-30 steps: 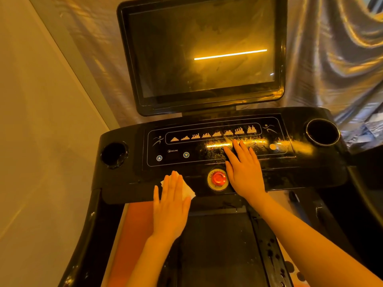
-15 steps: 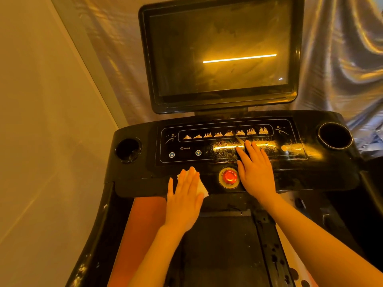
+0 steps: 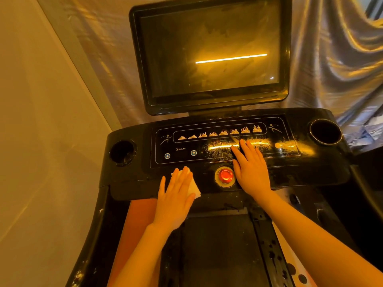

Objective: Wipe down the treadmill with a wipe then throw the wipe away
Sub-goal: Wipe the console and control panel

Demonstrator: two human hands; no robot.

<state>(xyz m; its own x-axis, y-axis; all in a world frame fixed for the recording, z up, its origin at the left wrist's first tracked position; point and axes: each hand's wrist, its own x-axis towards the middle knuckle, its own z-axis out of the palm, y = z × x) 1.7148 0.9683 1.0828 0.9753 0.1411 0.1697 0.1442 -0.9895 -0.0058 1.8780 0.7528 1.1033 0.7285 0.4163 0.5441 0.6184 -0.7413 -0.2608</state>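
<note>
Left hand (image 3: 176,200) flat, fingers straight, pressing wipe (image 3: 193,188) on console (image 3: 132,183), long axis running away-left to near-right; right hand (image 3: 251,169) flat, holding nothing.

Two hands flat on a treadmill console

The left hand (image 3: 176,200) presses a white wipe (image 3: 193,186) against the console (image 3: 132,179), left of the red stop button (image 3: 225,176). The right hand (image 3: 251,169) lies flat, fingers straight, just right of the button, fingertips on the glossy control panel (image 3: 186,151). A dark screen (image 3: 209,52) stands above, cup holders at both ends.
</note>
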